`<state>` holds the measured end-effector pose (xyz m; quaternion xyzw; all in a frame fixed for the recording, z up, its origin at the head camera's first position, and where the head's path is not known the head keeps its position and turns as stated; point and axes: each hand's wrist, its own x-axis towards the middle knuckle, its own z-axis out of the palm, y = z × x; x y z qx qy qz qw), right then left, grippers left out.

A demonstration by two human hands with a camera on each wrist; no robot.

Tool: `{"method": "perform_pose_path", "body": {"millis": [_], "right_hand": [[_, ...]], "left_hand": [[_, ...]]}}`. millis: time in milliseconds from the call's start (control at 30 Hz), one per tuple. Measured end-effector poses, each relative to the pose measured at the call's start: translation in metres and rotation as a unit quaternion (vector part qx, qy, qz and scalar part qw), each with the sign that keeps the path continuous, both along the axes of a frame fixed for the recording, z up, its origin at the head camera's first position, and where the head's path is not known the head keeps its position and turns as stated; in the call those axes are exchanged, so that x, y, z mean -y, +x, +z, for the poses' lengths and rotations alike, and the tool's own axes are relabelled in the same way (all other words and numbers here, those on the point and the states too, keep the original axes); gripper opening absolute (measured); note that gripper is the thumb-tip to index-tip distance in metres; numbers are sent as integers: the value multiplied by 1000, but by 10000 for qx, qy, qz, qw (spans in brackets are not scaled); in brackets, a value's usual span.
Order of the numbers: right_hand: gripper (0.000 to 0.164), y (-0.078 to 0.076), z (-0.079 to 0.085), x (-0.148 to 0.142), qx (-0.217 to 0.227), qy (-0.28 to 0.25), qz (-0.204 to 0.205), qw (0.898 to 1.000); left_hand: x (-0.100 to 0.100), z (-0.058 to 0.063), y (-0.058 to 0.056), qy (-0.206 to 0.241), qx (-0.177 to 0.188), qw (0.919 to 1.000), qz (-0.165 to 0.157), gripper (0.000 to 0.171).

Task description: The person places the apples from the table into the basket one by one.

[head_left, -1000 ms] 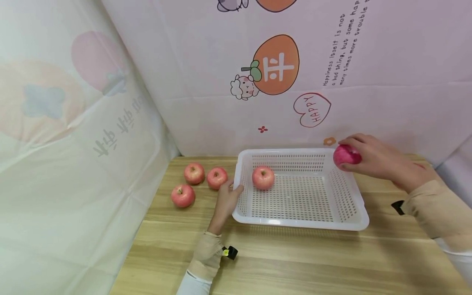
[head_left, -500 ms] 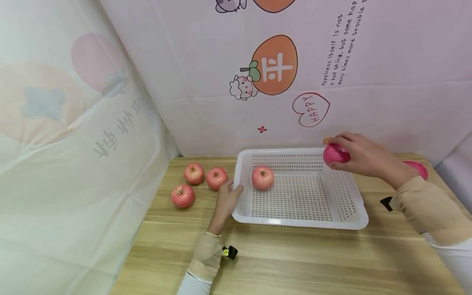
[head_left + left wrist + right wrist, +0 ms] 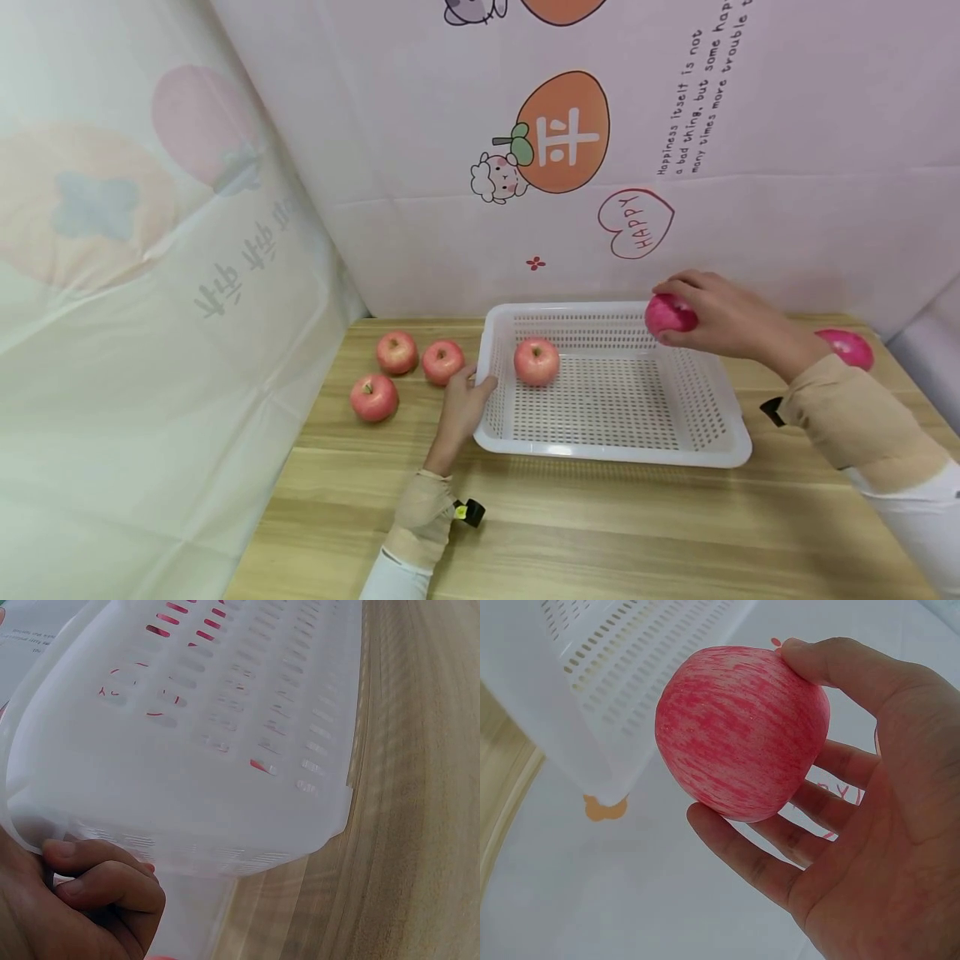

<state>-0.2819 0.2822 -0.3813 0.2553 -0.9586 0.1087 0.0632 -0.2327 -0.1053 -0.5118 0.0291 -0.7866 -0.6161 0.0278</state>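
My right hand (image 3: 723,318) holds a deep pink apple (image 3: 669,315) above the far right corner of a white plastic basket (image 3: 615,454). In the right wrist view, thumb and fingers clasp that apple (image 3: 742,731) around its side. With my left hand (image 3: 461,408) I grip the left rim of the basket; the left wrist view shows curled fingers (image 3: 112,877) at the rim's corner. Inside the basket, near its left wall, lies a lighter red apple (image 3: 536,362).
Left of the basket, three red apples (image 3: 374,397) sit on the wooden table (image 3: 570,525). Another deep pink apple (image 3: 846,348) lies right of the basket, behind my right forearm. A printed cloth (image 3: 420,208) hangs along the table's back edge.
My right hand has moved left with the apple, from the basket's right rim to over its far right corner. The apple behind that forearm has come into view. My left hand stays put.
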Motion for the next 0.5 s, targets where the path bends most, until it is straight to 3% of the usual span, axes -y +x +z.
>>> {"method": "perform_pose_path", "body": {"millis": [500], "right_hand": [[69, -5, -5, 17, 37, -32, 110, 9999]], "left_hand": [[0, 1, 1, 84, 47, 9999, -36, 42]]}}
